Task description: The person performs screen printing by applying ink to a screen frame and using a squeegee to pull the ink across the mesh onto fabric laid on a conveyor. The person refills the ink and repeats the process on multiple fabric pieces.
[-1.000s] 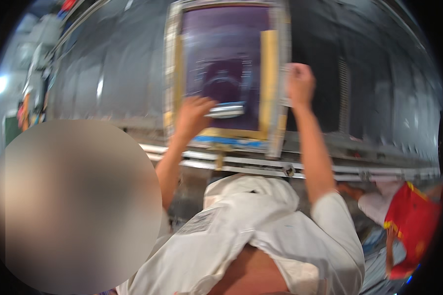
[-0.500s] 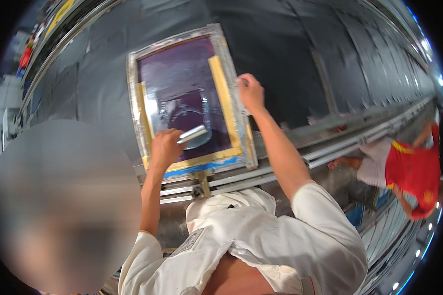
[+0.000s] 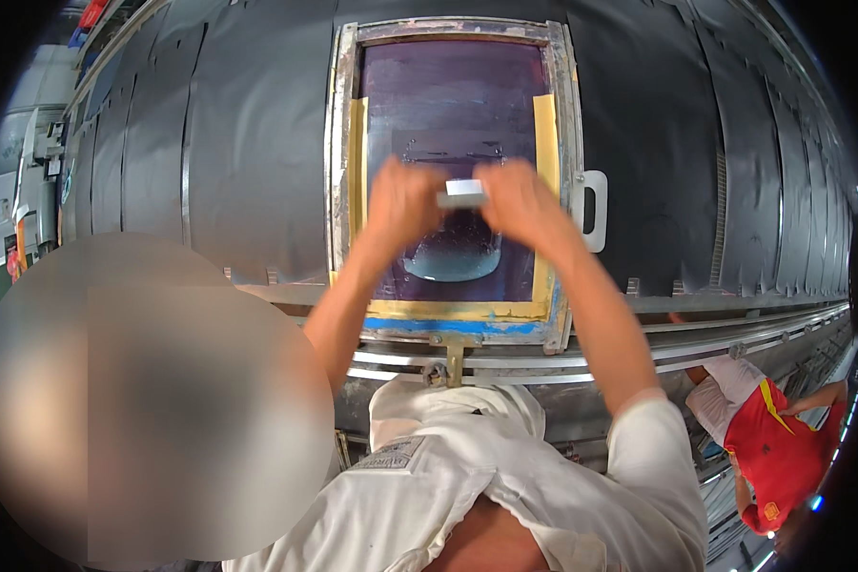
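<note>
A metal-framed printing screen (image 3: 346, 143) with purple mesh, yellow tape inside its edges and blue tape along the near bar lies on the black-covered bench. My left hand (image 3: 408, 202) and my right hand (image 3: 515, 200), both motion-blurred, grip a short squeegee (image 3: 462, 194) with a light metal blade or bar across the middle of the mesh. Glossy pale-blue ink (image 3: 453, 265) forms a rounded band on the mesh nearer me. A white loop handle (image 3: 595, 211) sticks out from the frame's right side.
The long black bench top (image 3: 257, 124) runs to both sides, with metal rails (image 3: 677, 355) along its near edge. A co-worker in a red shirt (image 3: 772, 443) is at the lower right. Equipment (image 3: 38, 143) stands at the far left. A blurred patch hides the lower left.
My right hand has left the frame's right side and now grips the squeegee. My left hand and the squeegee have moved up the screen. The view has turned back to square with the frame.
</note>
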A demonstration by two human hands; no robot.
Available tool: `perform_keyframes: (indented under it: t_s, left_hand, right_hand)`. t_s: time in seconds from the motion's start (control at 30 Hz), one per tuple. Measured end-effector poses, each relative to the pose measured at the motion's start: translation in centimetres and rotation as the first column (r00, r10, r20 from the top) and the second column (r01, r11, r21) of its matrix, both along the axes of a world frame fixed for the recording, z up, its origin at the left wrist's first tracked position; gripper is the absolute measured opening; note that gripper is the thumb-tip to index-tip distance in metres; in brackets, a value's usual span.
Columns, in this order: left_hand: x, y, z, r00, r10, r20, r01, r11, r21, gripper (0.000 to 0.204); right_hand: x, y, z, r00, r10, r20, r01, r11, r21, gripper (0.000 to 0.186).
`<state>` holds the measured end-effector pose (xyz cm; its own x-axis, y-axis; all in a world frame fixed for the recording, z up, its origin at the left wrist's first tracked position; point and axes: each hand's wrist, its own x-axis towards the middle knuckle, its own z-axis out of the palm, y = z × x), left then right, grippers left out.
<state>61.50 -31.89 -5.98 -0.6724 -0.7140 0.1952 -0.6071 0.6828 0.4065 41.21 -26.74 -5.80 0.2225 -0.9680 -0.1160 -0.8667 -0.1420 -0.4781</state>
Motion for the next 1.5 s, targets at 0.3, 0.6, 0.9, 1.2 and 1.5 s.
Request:
perform_keyframes:
  t_s: [0.3, 0.6, 0.9, 1.2, 1.5]
  left_hand:
    - [-0.5, -3.1, 1.3, 0.990, -0.063, 0.129, 0.056, 0.997, 0.062, 0.024]
    - [3.1, 5.9, -0.5, 0.996, -0.092, 0.007, 0.091, 0.989, 0.114, 0.015]
    - [-2.4, -7.2, 0.3, 0.996, -0.078, 0.046, 0.077, 0.997, 0.022, 0.017]
    - [2.3, 3.8, 0.8, 0.991, -0.131, 0.020, 0.127, 0.984, 0.125, 0.020]
    - [-2.2, -5.4, 0.0, 0.997, -0.060, 0.049, 0.055, 0.994, 0.096, 0.018]
  right_hand:
    - [-0.4, -2.1, 1.7, 0.998, -0.002, 0.056, 0.006, 0.998, -0.064, 0.010]
    - [3.1, 7.4, 1.5, 0.996, 0.006, 0.089, -0.023, 0.981, 0.191, 0.014]
    - [-1.6, -6.4, 2.5, 0.991, -0.133, 0.025, 0.127, 0.978, 0.165, 0.010]
    - [2.0, 5.2, 2.1, 0.997, 0.020, 0.072, -0.029, 0.992, 0.121, 0.014]
    - [-1.3, -4.9, 0.9, 0.998, -0.057, 0.037, 0.056, 0.998, 0.020, 0.013]
